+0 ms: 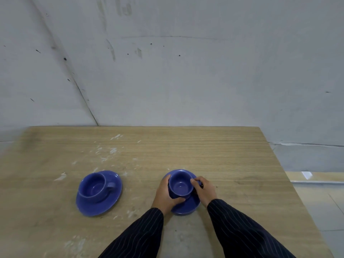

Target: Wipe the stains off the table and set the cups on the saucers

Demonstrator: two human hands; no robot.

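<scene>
Two blue cups and two blue saucers stand on a wooden table (223,155). The left cup (94,186) rests on the left saucer (96,205), its handle pointing right. The right cup (180,184) sits on the right saucer (186,206). My left hand (165,194) wraps the right cup's left side and front. On the other side my right hand (203,189) grips its handle. Whitish stains (111,150) mark the table behind and around the left saucer, and more stains (74,244) lie near the front edge.
A grey wall (167,71) rises right behind the table's far edge. The table's right edge runs diagonally, with floor (316,192) beyond it. No cloth is in view.
</scene>
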